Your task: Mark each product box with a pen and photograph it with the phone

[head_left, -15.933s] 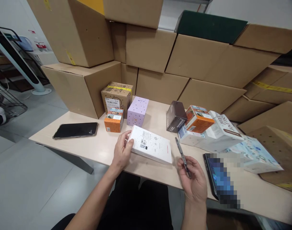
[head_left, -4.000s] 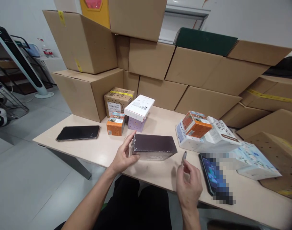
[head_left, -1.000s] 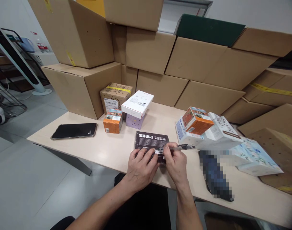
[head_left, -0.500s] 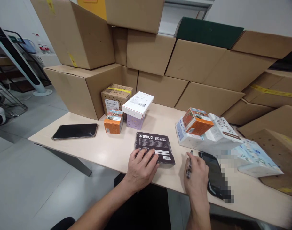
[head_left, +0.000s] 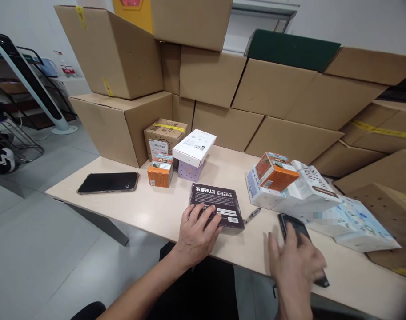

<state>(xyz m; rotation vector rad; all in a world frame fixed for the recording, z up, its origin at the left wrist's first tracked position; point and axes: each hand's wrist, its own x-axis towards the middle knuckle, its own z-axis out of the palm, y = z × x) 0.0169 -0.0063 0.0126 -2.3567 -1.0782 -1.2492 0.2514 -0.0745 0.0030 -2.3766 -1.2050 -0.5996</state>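
A flat dark box (head_left: pixel 212 198) with white lettering lies near the table's front edge. My left hand (head_left: pixel 200 235) rests on its near part, fingers stretched over the top face. Just right of the box lies a pen (head_left: pixel 252 215), free of either hand. Further right, my right hand (head_left: pixel 294 262) is over a black handheld device (head_left: pixel 284 221) and hides much of it. Its fingers are apart and partly blurred by motion; nothing shows in them. Whether it touches the device I cannot tell.
A black phone (head_left: pixel 107 182) lies at the left. An orange box (head_left: pixel 160 175), a small carton (head_left: pixel 152 131) and a white box (head_left: pixel 196 146) on a purple box (head_left: pixel 189 172) stand behind. Another orange box (head_left: pixel 276 171) sits on white packages (head_left: pixel 309 195). Large cartons (head_left: pixel 223 124) wall the back.
My right hand has let go of the pen, which now lies beside the dark box. That hand has moved right, over the handheld device, with its fingers spread. My left hand stays on the box.
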